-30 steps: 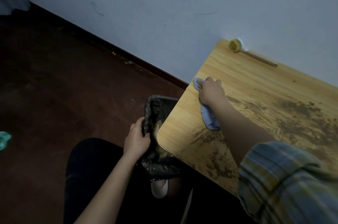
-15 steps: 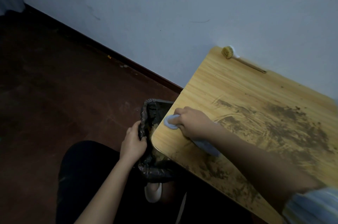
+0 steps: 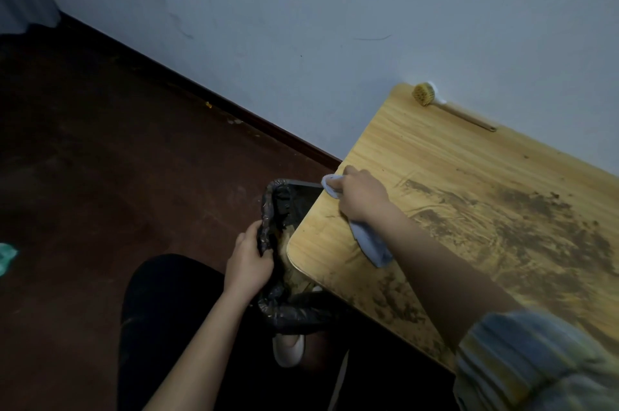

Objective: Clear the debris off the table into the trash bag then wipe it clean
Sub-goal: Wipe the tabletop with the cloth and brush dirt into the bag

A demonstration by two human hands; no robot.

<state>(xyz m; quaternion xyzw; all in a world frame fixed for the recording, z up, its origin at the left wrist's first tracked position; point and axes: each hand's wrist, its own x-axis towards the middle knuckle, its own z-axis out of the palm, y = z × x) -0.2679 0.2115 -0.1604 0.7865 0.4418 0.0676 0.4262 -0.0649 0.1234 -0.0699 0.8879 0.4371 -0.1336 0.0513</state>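
Note:
A wooden table (image 3: 435, 156) fills the right side, smeared with dark dirt (image 3: 522, 223) across its middle and near edge. My right hand (image 3: 361, 196) grips a blue cloth (image 3: 371, 243) at the table's left edge, and part of the cloth pokes out past my fingers over the rim. Below that edge stands a bin lined with a black trash bag (image 3: 288, 310). My left hand (image 3: 248, 263) grips the bag's rim and holds it against the table corner. Some debris lies inside the bag.
A small brush with a wooden handle (image 3: 449, 109) lies at the table's far edge against the pale wall. The floor is dark red-brown. A green scrap (image 3: 6, 256) lies at the far left. My dark-clad knee and a white shoe (image 3: 289, 348) are below the bin.
My right hand swept the cloth down toward the table's near corner, then moved back up along the left edge. My left hand kept its hold on the bag rim.

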